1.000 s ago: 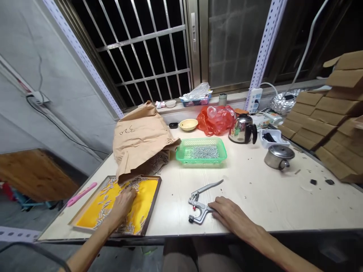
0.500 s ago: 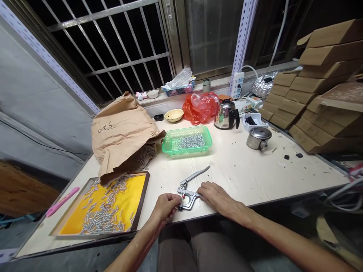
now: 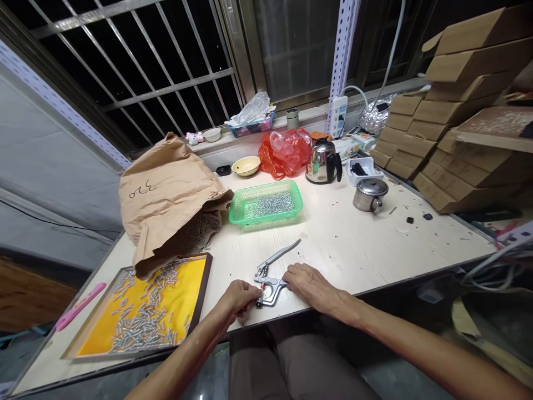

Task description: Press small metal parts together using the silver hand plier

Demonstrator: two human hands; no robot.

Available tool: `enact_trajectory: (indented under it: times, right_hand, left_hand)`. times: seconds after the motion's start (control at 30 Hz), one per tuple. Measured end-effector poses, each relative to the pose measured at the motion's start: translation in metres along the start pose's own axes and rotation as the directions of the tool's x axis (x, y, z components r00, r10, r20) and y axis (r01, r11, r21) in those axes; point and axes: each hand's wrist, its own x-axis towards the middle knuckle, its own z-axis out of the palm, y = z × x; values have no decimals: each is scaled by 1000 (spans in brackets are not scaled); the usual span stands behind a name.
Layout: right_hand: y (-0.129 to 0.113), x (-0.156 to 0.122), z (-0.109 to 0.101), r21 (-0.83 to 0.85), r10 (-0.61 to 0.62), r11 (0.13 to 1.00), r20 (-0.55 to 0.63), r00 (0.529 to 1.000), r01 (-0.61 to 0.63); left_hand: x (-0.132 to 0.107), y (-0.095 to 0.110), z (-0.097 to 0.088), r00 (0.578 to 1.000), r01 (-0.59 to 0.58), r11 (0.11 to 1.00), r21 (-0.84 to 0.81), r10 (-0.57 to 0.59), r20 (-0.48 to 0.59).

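Note:
A pair of silver snap-fastener pliers (image 3: 272, 282) lies near the table's front edge, its upper handle raised and its jaws facing left. A spring and a small red part show by the jaws. My right hand (image 3: 310, 284) rests on the table with its fingers curled over the end of the lower handle. At the jaws, my left hand (image 3: 240, 297) has thumb and forefinger pinched together; whatever they hold is too small or hidden to make out. To the left, a shallow tray (image 3: 207, 278) with a yellow lining carries many small metal pins (image 3: 144, 328).
A green basket (image 3: 265, 218) of small metal pieces stands beyond the pliers. An open paper sack (image 3: 166, 194) leans behind the tray, and a pink-handled tool (image 3: 80, 306) lies left. Farther back are a kettle (image 3: 321, 161), a lidded metal cup (image 3: 370, 195) and stacked cardboard boxes (image 3: 445, 122).
The whole view has shifted slightly, so things sit a little farther left and mostly higher. Both hands stay at the pliers, the left still at the jaws and the right on the handle.

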Motion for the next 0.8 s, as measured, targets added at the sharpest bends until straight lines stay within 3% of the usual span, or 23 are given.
enact_trajectory:
  times: [0.23, 0.5, 0.67, 0.8]
  right_hand:
    - [-3, -5, -1, 0, -16, 1000, -8, 1000, 16]
    - [3, 14, -19, -69, 109, 991, -71, 992, -114]
    - [19, 38, -22, -195, 91, 977, -9, 996, -91]
    - [26, 38, -21, -141, 85, 987, 5, 996, -83]
  left_hand:
    - [1, -2, 2, 1000, -29, 997, 71, 30, -4]
    - [6, 13, 0, 998, -1, 948, 318, 20, -56]
    - [9, 11, -4, 1000, -8, 949, 314, 6, 7]
    - [12, 4, -4, 999, -6, 971, 239, -4, 39]
